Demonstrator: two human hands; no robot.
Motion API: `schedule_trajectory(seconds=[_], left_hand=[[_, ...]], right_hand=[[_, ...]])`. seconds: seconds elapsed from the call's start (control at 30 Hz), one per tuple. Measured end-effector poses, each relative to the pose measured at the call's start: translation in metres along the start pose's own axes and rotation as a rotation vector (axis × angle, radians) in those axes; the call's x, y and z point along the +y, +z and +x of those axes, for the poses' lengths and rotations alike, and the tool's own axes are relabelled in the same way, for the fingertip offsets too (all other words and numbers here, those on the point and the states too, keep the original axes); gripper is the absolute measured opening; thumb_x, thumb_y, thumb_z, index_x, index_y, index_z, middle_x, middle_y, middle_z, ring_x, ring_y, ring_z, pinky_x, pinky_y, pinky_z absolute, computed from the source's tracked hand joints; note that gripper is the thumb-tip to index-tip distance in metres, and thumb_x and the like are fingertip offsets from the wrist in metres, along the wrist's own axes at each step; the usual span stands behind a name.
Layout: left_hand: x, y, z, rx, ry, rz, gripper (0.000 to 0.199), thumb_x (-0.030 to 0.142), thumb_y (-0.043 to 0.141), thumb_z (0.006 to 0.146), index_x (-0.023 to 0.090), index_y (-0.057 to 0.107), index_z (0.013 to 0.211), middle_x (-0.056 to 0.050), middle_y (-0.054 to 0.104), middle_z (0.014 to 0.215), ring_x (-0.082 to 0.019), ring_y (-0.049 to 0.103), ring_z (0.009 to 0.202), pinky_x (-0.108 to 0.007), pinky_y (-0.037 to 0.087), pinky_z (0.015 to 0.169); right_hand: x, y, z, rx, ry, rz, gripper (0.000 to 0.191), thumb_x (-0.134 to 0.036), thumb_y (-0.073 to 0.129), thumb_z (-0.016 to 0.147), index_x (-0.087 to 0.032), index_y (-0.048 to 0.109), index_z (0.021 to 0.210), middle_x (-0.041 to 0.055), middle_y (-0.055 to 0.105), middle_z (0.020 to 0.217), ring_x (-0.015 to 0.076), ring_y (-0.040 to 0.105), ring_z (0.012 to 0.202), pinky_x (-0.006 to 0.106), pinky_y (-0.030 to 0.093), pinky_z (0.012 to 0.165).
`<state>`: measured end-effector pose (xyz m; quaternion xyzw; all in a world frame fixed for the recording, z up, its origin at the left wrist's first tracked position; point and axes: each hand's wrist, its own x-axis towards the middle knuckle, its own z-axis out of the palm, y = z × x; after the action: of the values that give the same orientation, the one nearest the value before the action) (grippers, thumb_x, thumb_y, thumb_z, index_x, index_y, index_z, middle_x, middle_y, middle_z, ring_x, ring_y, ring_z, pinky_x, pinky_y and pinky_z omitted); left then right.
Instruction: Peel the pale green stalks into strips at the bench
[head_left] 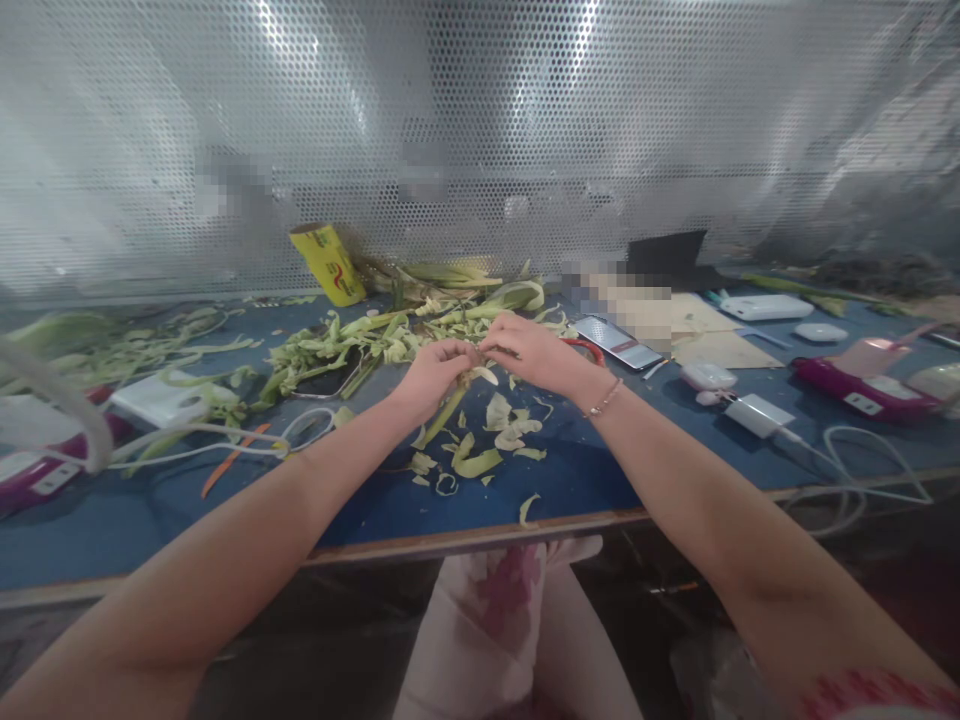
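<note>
My left hand (433, 378) and my right hand (529, 352) meet over the middle of the blue table. Both are closed, fingertips pinched together on a small pale green plant stalk (450, 412) that slants down from between them. A cream petal-like piece (486, 376) shows just under the fingers; exactly how each hand grips is hidden. Below lie scattered pale green peelings (476, 462) and leafy scraps (512, 425). Behind my left hand spreads a heap of pale green buds and stems (390, 338). A red-orange loop (589, 347), perhaps a handle, sticks out beside my right hand.
A yellow can-like container (330, 265) leans at the back, near a perforated metal screen (480, 120). Rightward lie a phone (619, 343), brown card (724, 350), a white charger (759, 415) with cable and a purple power strip (862, 390). More greens (90, 345) and a white box (165, 398) are left.
</note>
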<state>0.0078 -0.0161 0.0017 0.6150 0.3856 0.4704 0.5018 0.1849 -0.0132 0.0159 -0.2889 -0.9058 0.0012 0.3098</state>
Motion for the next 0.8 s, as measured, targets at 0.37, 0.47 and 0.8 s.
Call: schedule_trajectory(seconds=[0.37, 0.47, 0.8], left_hand=[[-0.0010, -0.0008, 0.0010, 0.031, -0.039, 0.005, 0.003, 0.017, 0.060, 0.058, 0.015, 0.057, 0.057, 0.000, 0.054, 0.054, -0.008, 0.048, 0.049, -0.020, 0.034, 0.045], [-0.0017, -0.0004, 0.0012, 0.031, -0.042, 0.001, 0.004, 0.018, 0.061, 0.057, 0.015, 0.057, 0.057, 0.000, 0.054, 0.054, -0.008, 0.048, 0.049, -0.020, 0.034, 0.045], [-0.0024, 0.0004, 0.0007, 0.052, -0.024, -0.027, 0.012, 0.025, 0.064, 0.061, 0.015, 0.059, 0.060, 0.000, 0.055, 0.058, -0.009, 0.048, 0.054, -0.021, 0.035, 0.048]], right_hand=[[-0.0021, 0.0022, -0.0005, -0.047, -0.086, -0.191, 0.023, -0.022, 0.037, 0.091, -0.013, 0.058, 0.089, 0.0081, 0.052, 0.086, 0.0173, 0.048, 0.079, 0.030, 0.039, 0.071], [-0.0031, 0.0023, 0.0000, -0.053, -0.103, -0.214, 0.023, -0.021, 0.035, 0.091, -0.014, 0.056, 0.084, 0.0073, 0.051, 0.083, 0.0170, 0.046, 0.078, 0.029, 0.037, 0.070], [-0.0077, 0.0028, 0.0017, -0.011, -0.065, -0.221, 0.020, -0.018, 0.038, 0.089, -0.015, 0.052, 0.075, 0.0049, 0.049, 0.077, 0.0151, 0.044, 0.071, 0.027, 0.034, 0.064]])
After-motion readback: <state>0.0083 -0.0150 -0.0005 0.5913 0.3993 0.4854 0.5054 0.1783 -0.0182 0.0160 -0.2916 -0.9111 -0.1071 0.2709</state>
